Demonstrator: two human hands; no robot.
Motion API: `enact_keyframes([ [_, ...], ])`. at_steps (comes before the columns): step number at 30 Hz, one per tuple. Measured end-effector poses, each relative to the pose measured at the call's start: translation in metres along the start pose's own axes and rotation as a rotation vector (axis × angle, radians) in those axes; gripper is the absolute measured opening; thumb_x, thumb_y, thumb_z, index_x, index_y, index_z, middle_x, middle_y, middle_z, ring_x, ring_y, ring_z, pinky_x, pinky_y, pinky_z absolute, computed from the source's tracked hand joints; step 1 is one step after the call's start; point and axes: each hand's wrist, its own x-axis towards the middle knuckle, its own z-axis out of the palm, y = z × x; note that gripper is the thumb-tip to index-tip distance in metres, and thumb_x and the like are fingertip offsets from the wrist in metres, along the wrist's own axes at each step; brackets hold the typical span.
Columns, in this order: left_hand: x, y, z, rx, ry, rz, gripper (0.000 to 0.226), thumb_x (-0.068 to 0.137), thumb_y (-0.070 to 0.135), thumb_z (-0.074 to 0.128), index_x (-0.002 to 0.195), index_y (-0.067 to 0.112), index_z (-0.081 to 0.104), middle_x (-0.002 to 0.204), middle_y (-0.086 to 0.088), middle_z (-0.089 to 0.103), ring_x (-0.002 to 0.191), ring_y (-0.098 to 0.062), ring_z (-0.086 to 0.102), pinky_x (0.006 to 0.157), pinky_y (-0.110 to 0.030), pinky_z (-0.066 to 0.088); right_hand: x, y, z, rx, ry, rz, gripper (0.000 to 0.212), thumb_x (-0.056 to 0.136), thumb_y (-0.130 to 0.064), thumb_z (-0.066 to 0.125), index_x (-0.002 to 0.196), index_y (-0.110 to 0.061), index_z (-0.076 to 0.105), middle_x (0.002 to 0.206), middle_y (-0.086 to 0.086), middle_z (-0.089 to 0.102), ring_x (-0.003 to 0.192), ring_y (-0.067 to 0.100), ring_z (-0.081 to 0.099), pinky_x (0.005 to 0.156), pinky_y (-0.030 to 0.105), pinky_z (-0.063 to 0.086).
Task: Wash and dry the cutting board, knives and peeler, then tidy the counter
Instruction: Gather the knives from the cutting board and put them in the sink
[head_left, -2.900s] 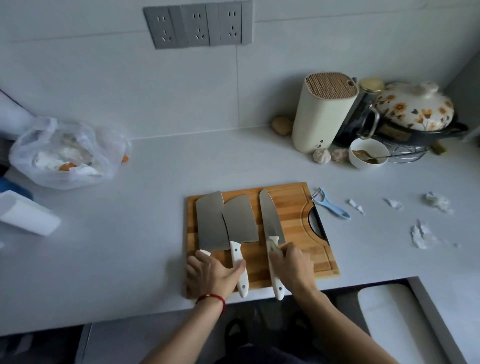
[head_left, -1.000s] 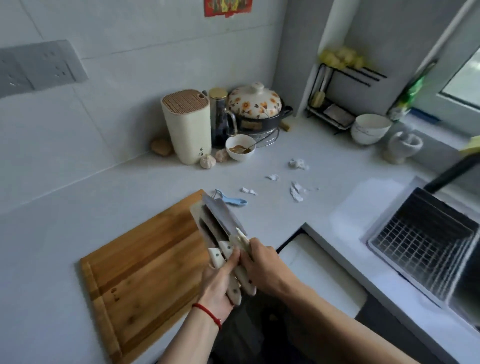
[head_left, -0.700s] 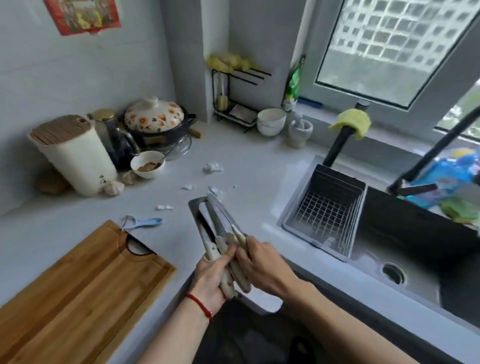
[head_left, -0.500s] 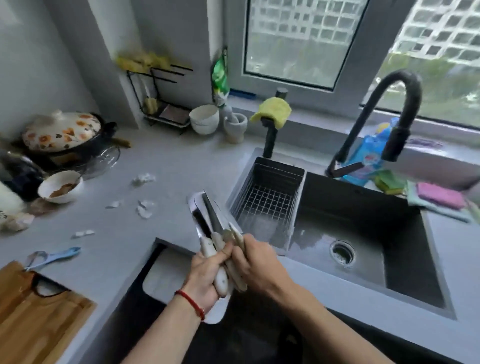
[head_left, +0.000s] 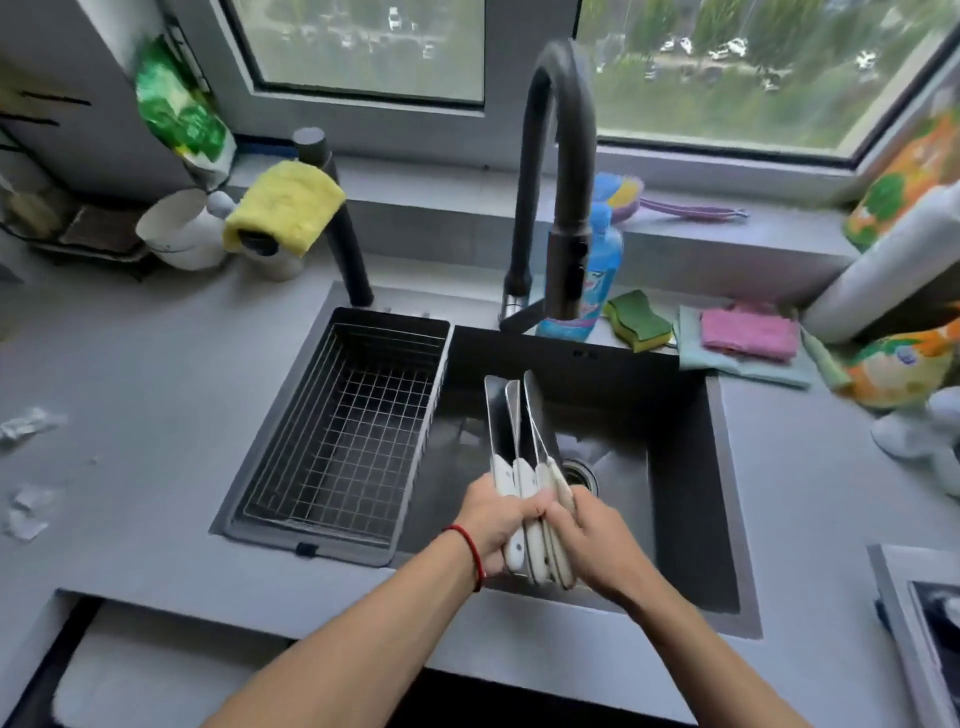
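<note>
3 knives (head_left: 519, 441) are held together above the sink (head_left: 691, 467), blades pointing away toward the faucet (head_left: 563, 171) and seen edge-on. The white handles are gripped from both sides: the left hand (head_left: 496, 525) is curled around them on the left, the right hand (head_left: 592, 540) is curled around them on the right. A red cord (head_left: 470, 553) is worn on the left wrist. The drain (head_left: 579, 475) is seen just beside the handles. A wire basket (head_left: 343, 431) is set in the left part of the sink. Behind the sink are placed a blue bottle (head_left: 597, 280), a green-yellow sponge (head_left: 639, 319) and a pink cloth (head_left: 748, 332). A yellow cloth (head_left: 283, 205) is hung over a black post. Paper scraps (head_left: 26, 467) are lying on the counter (head_left: 130, 389) at the left.
</note>
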Motion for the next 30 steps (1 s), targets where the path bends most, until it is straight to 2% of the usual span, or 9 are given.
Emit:
enact_keyframes([
  [2, 0.032, -0.008, 0.018, 0.066, -0.038, -0.029, 0.027, 0.085, -0.009, 0.073, 0.111, -0.006, 0.064, 0.108, -0.029, 0.072, 0.098, -0.039, 0.073, 0.083, -0.052, 0.061, 0.019, 0.02, -0.01, 0.158, -0.018, 0.072, 0.027, 0.102, -0.044, 0.053, 0.093, -0.023, 0.067, 0.086, -0.004, 0.075, 0.081, 0.012, 0.07, 0.077, 0.036, 0.057],
  [4, 0.063, -0.019, 0.036, 0.143, -0.081, -0.063, 0.027, 0.087, -0.008, 0.072, 0.113, -0.003, 0.064, 0.109, -0.026, 0.073, 0.1, -0.037, 0.073, 0.088, -0.053, 0.06, 0.037, 0.043, -0.019, 0.268, -0.035, 0.158, 0.027, 0.101, -0.042, 0.055, 0.094, -0.021, 0.071, 0.087, -0.001, 0.078, 0.084, 0.016, 0.074, 0.08, 0.044, 0.061],
  [7, 0.102, -0.042, 0.058, 0.21, -0.14, -0.112, 0.03, 0.088, -0.005, 0.073, 0.116, -0.004, 0.063, 0.112, -0.026, 0.072, 0.1, -0.036, 0.073, 0.089, -0.054, 0.06, 0.062, 0.077, -0.027, 0.226, 0.009, 0.235, 0.03, 0.103, -0.041, 0.053, 0.107, -0.015, 0.066, 0.099, 0.005, 0.076, 0.094, 0.024, 0.073, 0.089, 0.05, 0.058],
  [14, 0.167, -0.103, 0.096, 0.228, -0.247, -0.224, 0.032, 0.088, -0.001, 0.074, 0.118, -0.002, 0.062, 0.108, -0.021, 0.072, 0.105, -0.036, 0.071, 0.09, -0.052, 0.059, 0.104, 0.155, -0.035, 0.116, 0.11, 0.438, 0.023, 0.102, -0.033, 0.054, 0.112, -0.013, 0.06, 0.105, 0.007, 0.07, 0.094, 0.023, 0.064, 0.078, 0.034, 0.049],
  [17, 0.185, -0.125, 0.096, 0.19, -0.262, -0.253, 0.029, 0.089, -0.002, 0.072, 0.117, 0.001, 0.065, 0.114, -0.025, 0.071, 0.104, -0.035, 0.071, 0.094, -0.056, 0.056, 0.118, 0.173, -0.028, 0.096, 0.13, 0.521, 0.02, 0.101, -0.03, 0.056, 0.112, -0.014, 0.057, 0.109, 0.01, 0.067, 0.09, 0.024, 0.058, 0.073, 0.031, 0.041],
  [19, 0.192, -0.138, 0.098, 0.21, -0.245, -0.27, 0.023, 0.09, -0.003, 0.07, 0.113, 0.003, 0.067, 0.108, -0.022, 0.073, 0.098, -0.032, 0.072, 0.092, -0.053, 0.058, 0.123, 0.18, -0.025, 0.07, 0.133, 0.601, 0.017, 0.101, -0.027, 0.056, 0.11, -0.013, 0.055, 0.114, 0.013, 0.064, 0.088, 0.025, 0.054, 0.073, 0.031, 0.04],
  [24, 0.202, -0.149, 0.102, 0.58, -0.12, -0.265, 0.022, 0.09, 0.013, 0.073, 0.111, 0.007, 0.07, 0.109, -0.014, 0.076, 0.104, -0.029, 0.072, 0.098, -0.049, 0.056, 0.124, 0.184, -0.018, -0.008, 0.125, 0.715, 0.023, 0.102, -0.016, 0.048, 0.122, -0.005, 0.049, 0.126, 0.02, 0.059, 0.11, 0.037, 0.061, 0.086, 0.04, 0.05],
  [27, 0.204, -0.139, 0.103, 0.978, -0.126, -0.236, 0.039, 0.092, 0.034, 0.068, 0.124, 0.011, 0.065, 0.123, -0.008, 0.07, 0.117, -0.026, 0.065, 0.104, -0.038, 0.051, 0.123, 0.185, -0.02, -0.069, 0.1, 0.753, 0.03, 0.099, -0.006, 0.047, 0.129, -0.002, 0.046, 0.131, 0.023, 0.057, 0.117, 0.04, 0.06, 0.091, 0.042, 0.05],
  [30, 0.199, -0.134, 0.103, 1.146, -0.064, -0.269, 0.043, 0.092, 0.026, 0.059, 0.13, 0.005, 0.056, 0.133, -0.011, 0.063, 0.122, -0.029, 0.06, 0.101, -0.035, 0.05, 0.121, 0.182, -0.025, -0.102, 0.075, 0.783, 0.036, 0.097, -0.001, 0.049, 0.133, 0.002, 0.043, 0.136, 0.026, 0.055, 0.122, 0.042, 0.058, 0.093, 0.044, 0.05],
])
